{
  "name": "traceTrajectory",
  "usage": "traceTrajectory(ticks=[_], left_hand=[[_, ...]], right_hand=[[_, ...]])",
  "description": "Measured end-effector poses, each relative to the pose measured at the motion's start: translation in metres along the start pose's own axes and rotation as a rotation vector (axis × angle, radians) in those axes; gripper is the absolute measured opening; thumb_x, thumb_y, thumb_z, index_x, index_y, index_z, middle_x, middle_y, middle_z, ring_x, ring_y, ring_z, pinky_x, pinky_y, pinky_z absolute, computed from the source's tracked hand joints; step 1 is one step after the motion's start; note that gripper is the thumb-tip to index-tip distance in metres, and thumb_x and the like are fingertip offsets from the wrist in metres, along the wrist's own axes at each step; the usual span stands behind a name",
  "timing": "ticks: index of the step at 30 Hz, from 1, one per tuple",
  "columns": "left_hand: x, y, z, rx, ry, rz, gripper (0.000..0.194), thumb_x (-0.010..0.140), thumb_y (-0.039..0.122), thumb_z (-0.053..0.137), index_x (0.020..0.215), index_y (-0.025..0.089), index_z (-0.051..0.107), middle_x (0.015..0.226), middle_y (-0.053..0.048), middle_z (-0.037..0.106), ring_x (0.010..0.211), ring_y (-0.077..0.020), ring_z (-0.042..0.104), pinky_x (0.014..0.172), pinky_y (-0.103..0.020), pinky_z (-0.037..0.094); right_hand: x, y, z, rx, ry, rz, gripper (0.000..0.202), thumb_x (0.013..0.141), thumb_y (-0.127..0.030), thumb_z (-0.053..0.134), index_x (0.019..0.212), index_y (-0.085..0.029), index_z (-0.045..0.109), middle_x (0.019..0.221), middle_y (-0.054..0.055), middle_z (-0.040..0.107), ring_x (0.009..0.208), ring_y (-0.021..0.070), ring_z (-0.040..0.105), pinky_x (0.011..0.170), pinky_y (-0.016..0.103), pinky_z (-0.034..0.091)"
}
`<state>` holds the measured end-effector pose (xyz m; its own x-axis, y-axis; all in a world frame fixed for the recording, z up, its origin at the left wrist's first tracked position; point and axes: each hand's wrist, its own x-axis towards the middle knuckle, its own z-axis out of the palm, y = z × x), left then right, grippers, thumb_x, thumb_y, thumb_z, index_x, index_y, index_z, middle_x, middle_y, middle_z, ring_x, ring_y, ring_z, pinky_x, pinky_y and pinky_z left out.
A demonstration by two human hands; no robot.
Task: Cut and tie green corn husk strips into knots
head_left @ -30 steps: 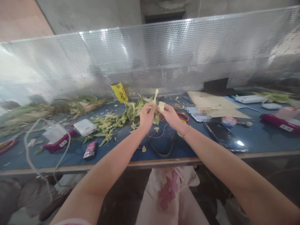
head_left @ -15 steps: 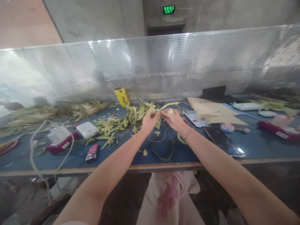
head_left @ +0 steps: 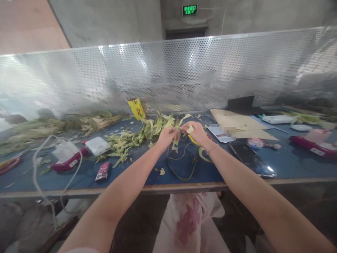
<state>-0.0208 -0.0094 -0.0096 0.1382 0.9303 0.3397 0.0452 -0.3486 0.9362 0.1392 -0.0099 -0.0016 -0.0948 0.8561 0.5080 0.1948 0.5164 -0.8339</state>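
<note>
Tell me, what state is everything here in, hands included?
Bare left hand: fingers pinched on pale green leaf strip.
Bare right hand: fingers bent, holding pale leaf piece.
Leaf strip: dangling.
Heaped green leaves: curled, loose.
Yellow printed carton: tilted.
Black glass device: flat, screen dark.
Tan paper sheets: lying flat.
White looped cable: dangling past the blue tabletop.
Green exit sign: lit.

Pale yellow-green leaf piece (head_left: 190, 129) in right hand (head_left: 197, 133); yellow packet (head_left: 137, 109), red print, beyond left hand (head_left: 165, 137); blue tabletop (head_left: 207, 172) beneath.
</note>
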Motion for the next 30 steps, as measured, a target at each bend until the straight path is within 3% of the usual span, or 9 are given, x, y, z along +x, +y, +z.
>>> traceTrajectory(ticks=[3,6,19,30], left_hand=[[-0.0008,0.0051,-0.0024,-0.071,-0.040,-0.061,0.024,0.064,0.033,0.071,0.060,0.013,0.057,0.053,0.000,0.059,0.047,-0.0093,0.054,0.053,-0.024,0.045],[-0.0018,0.0091,-0.0031,-0.097,-0.009,-0.083,0.025,0.062,0.031,0.073,0.060,0.013,0.056,0.052,0.000,0.059,0.047,-0.0086,0.054,0.054,-0.024,0.046],[0.0010,0.0079,-0.0032,-0.126,0.032,-0.059,0.022,0.063,0.027,0.072,0.060,0.013,0.056,0.051,0.001,0.059,0.046,-0.0086,0.053,0.053,-0.023,0.045],[0.0014,0.0074,-0.0019,-0.111,0.071,-0.044,0.022,0.064,0.030,0.070,0.061,0.014,0.056,0.052,0.001,0.058,0.048,-0.0090,0.053,0.054,-0.023,0.044]], right_hand=[[-0.0005,-0.0018,-0.0052,-0.179,0.025,-0.093,0.028,0.072,-0.043,0.066,0.071,-0.015,0.068,0.065,0.005,0.068,0.063,0.0178,0.063,0.061,0.029,0.048],[-0.0016,-0.0039,-0.0060,-0.254,0.030,-0.136,0.028,0.074,-0.042,0.064,0.073,-0.015,0.069,0.067,0.006,0.070,0.064,0.0183,0.064,0.062,0.029,0.048],[-0.0022,-0.0090,-0.0064,-0.210,0.066,-0.089,0.026,0.073,-0.040,0.064,0.067,-0.016,0.067,0.064,0.005,0.069,0.062,0.0170,0.064,0.061,0.028,0.049],[-0.0002,-0.0042,-0.0063,-0.131,0.022,-0.052,0.027,0.071,-0.042,0.066,0.069,-0.015,0.068,0.064,0.006,0.068,0.061,0.0176,0.063,0.062,0.030,0.049]])
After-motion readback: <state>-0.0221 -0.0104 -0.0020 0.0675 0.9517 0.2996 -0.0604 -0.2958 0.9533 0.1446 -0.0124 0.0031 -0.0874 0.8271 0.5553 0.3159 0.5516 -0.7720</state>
